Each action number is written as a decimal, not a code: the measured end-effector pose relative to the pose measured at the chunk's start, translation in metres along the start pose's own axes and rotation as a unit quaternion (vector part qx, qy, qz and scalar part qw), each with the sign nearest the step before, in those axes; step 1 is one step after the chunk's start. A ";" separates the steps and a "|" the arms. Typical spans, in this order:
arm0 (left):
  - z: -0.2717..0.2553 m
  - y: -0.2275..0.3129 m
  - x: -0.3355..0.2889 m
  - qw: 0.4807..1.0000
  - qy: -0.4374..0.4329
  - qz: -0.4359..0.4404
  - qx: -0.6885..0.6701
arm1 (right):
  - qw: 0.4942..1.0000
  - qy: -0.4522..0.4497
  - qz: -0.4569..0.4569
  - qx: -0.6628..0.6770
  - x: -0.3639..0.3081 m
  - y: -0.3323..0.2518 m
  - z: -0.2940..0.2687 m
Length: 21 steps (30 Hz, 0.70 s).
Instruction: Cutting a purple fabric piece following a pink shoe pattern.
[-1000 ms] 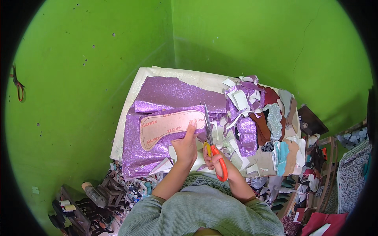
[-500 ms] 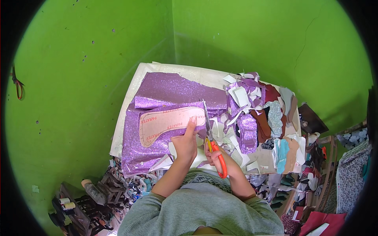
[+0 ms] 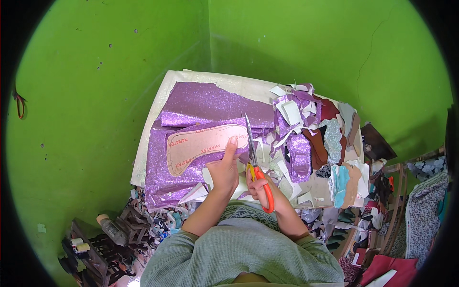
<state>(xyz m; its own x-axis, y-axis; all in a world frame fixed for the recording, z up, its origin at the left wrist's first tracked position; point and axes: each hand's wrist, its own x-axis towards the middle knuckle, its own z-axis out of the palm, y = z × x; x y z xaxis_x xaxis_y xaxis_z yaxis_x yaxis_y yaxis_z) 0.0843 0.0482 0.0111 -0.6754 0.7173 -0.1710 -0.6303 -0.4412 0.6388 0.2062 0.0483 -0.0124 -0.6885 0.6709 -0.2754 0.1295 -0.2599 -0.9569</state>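
- Left hand [image 3: 224, 170] is pressing flat on the pink sole template [image 3: 203, 146], thumb pinning thin, floppy purple glitter sheet [image 3: 191, 138].
- Right hand [image 3: 260, 189] is gripping the orange-handled scissors [image 3: 256, 165], blades pointing far; hold the sheet near the cut.

The purple sheet [image 3: 205, 107] is glitter-coated, sparkling and rough-looking. On it lies a pink sole template [image 3: 201, 146] of matt, smooth card. The scissors [image 3: 256, 165] have bright metal blades and glossy orange plastic handles. The desk [image 3: 239, 83] shows a pale, matt top. The scrap pile [image 3: 318, 138] mixes glitter pieces, white paper and matt brown offcuts.
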 end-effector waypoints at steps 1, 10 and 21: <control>0.000 0.000 0.000 1.000 -0.002 0.000 0.000 | 1.000 -0.001 -0.003 0.006 0.001 0.001 0.000; -0.002 0.000 -0.001 1.000 0.004 -0.013 0.005 | 0.999 0.006 -0.029 -0.024 -0.004 -0.008 0.001; -0.010 0.005 0.004 0.997 -0.043 -0.035 0.047 | 0.999 0.017 -0.027 -0.029 -0.006 -0.011 -0.008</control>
<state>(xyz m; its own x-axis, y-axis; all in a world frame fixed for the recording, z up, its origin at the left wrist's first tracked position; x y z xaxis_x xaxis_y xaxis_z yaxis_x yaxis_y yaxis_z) 0.0751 0.0433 0.0056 -0.5932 0.7899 -0.1557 -0.6331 -0.3382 0.6963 0.2146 0.0521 -0.0013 -0.6712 0.7065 -0.2245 0.1343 -0.1820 -0.9741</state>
